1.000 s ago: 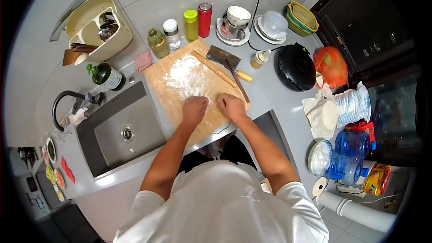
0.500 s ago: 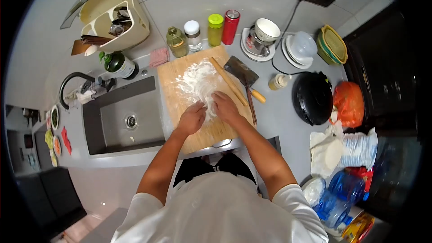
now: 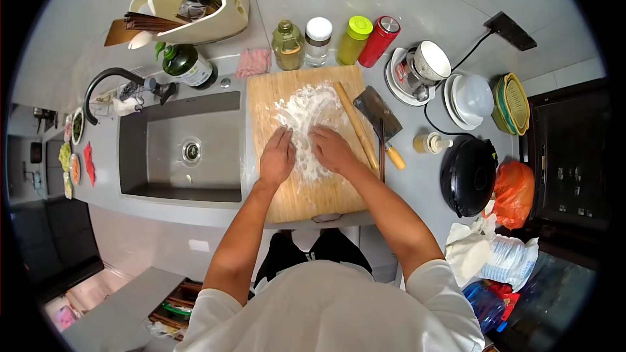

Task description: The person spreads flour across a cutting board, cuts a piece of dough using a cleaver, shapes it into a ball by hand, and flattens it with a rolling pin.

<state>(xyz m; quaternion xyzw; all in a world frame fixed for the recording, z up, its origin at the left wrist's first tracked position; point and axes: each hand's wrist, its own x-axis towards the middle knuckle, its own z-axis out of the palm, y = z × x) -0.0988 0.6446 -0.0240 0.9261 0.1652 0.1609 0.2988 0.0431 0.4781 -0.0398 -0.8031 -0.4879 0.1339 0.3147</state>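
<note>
White flour [image 3: 312,105] is spread over a wooden board [image 3: 261,88] on the counter. My left hand [image 3: 278,155] rests at the left edge of the flour, fingers stretched out and pointing away from me. Opposite it, my right hand [image 3: 331,150] lies on the flour's right side with its fingers extended and slightly bent. A strip of flour shows between the two hands, and neither holds anything. Right of my right hand, a wooden rolling pin [image 3: 357,126] lies slanted on the board. A cleaver [image 3: 378,113] and dark chopsticks [image 3: 383,156] lie beside it.
A sink [image 3: 156,189] with a black faucet [image 3: 104,78] is on the left. Several bottles, including a red flask [image 3: 379,42], line the wall. Bowls, plates and a black round appliance [image 3: 468,177] stand right, near an open flour bag [image 3: 512,261].
My hands have moved farther apart, and more flour shows between them. My left hand's fingers have straightened. The whole view has shifted and turned a little.
</note>
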